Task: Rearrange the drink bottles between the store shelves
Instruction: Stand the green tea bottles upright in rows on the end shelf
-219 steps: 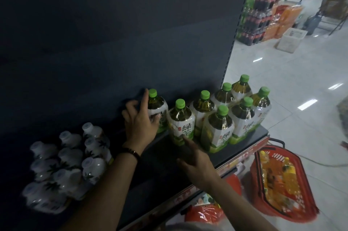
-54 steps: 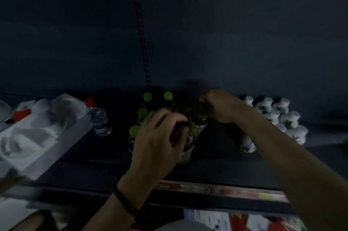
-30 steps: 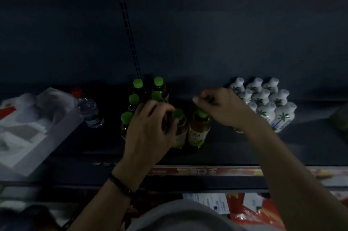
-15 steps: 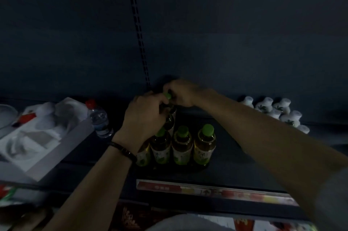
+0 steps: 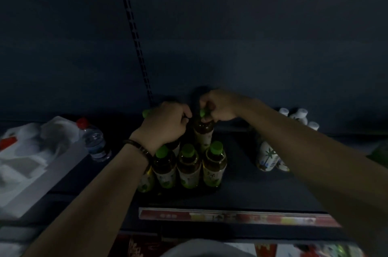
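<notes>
Green cap (image 5: 202,113) now in right grip (image 5: 218,107)

At the centre of the frame at least six green-capped tea bottles (image 5: 214,164) can be counted, some half hidden behind arms. Five white palm-print bottles (image 5: 267,157) show on the right. On the left are one red-capped water bottle (image 5: 95,141) and one white foam tray (image 5: 31,177). Two hands reach in, the left hand (image 5: 165,122) and the right hand (image 5: 220,107).

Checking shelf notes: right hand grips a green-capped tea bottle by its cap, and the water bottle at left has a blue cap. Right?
No. Head view: the water bottle has a red cap. The right hand does grip the green-capped tea bottle by its cap.
</notes>
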A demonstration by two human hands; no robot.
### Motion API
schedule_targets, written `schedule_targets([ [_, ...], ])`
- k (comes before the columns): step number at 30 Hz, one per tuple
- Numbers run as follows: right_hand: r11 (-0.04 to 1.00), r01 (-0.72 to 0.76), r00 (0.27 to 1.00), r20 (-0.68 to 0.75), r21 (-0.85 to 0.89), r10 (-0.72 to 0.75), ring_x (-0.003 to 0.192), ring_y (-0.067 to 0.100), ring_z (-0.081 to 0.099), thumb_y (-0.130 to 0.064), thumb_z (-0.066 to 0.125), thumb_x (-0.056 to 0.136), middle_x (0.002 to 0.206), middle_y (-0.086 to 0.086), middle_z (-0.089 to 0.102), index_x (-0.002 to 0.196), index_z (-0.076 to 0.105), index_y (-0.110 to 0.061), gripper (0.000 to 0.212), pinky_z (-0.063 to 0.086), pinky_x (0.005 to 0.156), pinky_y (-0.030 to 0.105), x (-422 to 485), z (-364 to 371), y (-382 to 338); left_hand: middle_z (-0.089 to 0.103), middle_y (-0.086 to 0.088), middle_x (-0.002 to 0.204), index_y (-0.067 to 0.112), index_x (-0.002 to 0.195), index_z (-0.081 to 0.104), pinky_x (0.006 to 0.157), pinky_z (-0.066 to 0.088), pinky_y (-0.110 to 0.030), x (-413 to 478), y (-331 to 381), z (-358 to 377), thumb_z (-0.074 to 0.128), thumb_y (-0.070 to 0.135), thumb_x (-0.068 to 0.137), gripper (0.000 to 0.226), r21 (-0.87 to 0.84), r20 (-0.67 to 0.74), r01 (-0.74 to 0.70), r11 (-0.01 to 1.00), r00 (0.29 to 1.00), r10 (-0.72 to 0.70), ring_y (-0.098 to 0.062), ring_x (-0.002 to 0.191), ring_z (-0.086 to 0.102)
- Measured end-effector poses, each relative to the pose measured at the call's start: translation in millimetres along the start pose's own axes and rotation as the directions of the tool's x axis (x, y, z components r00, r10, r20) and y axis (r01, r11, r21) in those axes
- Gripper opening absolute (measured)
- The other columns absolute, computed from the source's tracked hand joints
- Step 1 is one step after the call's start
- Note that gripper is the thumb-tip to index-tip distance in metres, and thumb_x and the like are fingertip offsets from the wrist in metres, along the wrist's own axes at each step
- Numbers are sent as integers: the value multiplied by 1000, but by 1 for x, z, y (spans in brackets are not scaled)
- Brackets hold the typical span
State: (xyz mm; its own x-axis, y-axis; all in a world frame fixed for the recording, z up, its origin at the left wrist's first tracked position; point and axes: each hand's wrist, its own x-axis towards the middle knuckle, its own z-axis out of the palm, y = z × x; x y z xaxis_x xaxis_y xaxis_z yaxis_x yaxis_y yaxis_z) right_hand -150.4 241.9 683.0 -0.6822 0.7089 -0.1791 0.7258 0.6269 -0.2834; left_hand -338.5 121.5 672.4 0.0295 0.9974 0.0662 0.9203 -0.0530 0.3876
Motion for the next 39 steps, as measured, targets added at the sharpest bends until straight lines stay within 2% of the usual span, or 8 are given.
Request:
schedule_targets([
  [3, 993, 11, 998, -59, -119, -18, 70, 18, 58, -57, 77, 86, 76, -2, 63, 79, 56, -22, 42, 42, 60, 30, -6, 5, 2, 74, 8, 124, 31, 119, 74, 94, 58, -33, 8, 10, 6, 61, 25, 104, 21, 11, 53, -33, 999, 998, 32, -15, 111, 69],
  [6, 987, -12, 998, -69, -161, 1, 73, 17, 59, -65, 72, 88, 82, -2, 63, 84, 60, -19, 48, 48, 62, 31, -5, 7, -2, 73, 2, 127, 31, 125, 71, 97, 60, -43, 17, 16, 7, 66, 33, 102, 24, 30, 94, -24, 999, 995, 21, -21, 113, 69],
  [9, 997, 5, 996, -85, -71, -11, 84, 15, 61, -50, 79, 88, 92, -9, 62, 105, 66, -22, 36, 46, 63, 28, -7, 7, -3, 70, 0, 132, 29, 131, 68, 101, 58, -43, 21, 11, 8, 69, 34, 101, 31, 62, 119, 10, 998, 993, -17, -21, 117, 67],
  [18, 998, 57, 998, 11, -23, -57, 74, 5, 61, -29, 84, 86, 81, -20, 64, 105, 77, -29, 21, 44, 61, 22, -15, -1, -6, 67, 6, 135, 32, 133, 68, 91, 44, -30, -3, -4, -1, 68, 38, 102, 31, 79, -3, 4, 997, 1000, -4, -17, 122, 62],
  [22, 996, 80, 996, 49, -50, -78, 70, -2, 61, -32, 84, 86, 76, -19, 68, 103, 79, -28, 18, 46, 60, 19, -21, -4, -12, 65, 6, 134, 36, 130, 67, 105, 50, -45, -12, -14, -9, 69, 38, 101, 29, 95, -14, 15, 995, 1000, -14, -20, 124, 60],
  [28, 996, 80, 993, 95, -45, -75, 66, 4, 67, -26, 87, 84, 77, -10, 76, 96, 80, -24, 14, 43, 49, 9, -23, -4, -13, 63, 3, 137, 30, 130, 70, 100, 56, -39, -13, -26, -20, 74, 30, 97, 33, 122, 133, 62, 991, 988, -79, -18, 119, 62],
  [35, 997, 46, 988, 142, 69, -55, 64, 8, 69, -23, 84, 87, 77, -1, 78, 100, 76, -22, 15, 49, 54, 15, -28, -5, -12, 66, 6, 128, 31, 120, 75, 91, 60, -30, -4, -38, -21, 66, 3, 97, 38, 110, 227, -11, 994, 974, -14, -13, 108, 65],
  [39, 998, 17, 990, 139, 68, -27, 71, 10, 72, -33, 79, 92, 80, -4, 78, 105, 76, -22, 17, 56, 68, 26, -29, -8, -15, 67, 7, 122, 32, 118, 75, 80, 60, -27, 2, -38, -17, 68, 6, 97, 35, 112, 252, -45, 993, 968, 15, -12, 101, 67],
])
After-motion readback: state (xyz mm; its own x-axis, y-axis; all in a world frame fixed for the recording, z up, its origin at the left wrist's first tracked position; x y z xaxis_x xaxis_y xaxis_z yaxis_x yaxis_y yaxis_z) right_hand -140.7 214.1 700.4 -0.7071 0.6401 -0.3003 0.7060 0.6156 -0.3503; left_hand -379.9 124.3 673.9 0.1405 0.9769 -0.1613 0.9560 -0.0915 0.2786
